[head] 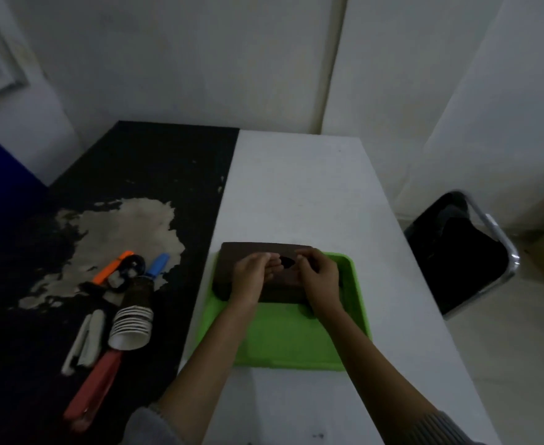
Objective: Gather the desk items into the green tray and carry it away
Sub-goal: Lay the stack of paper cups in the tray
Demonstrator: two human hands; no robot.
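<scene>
With the left hand (249, 277) and right hand (318, 277) pressed flat on the brown box (232, 256) at the green tray's (283, 342) far edge, seat it squarely, leaving near-side room for the remaining items.

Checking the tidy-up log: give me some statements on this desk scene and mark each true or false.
1. Both hands, left hand and right hand, rest on the dark brown rectangular box. True.
2. The brown box sits on the black desk. False: it sits at the far end of the bright green plastic tray.
3. The stack of white paper cups lies on its side. True.
4. The red stapler is in the tray. False: it lies on the black desk.
</scene>
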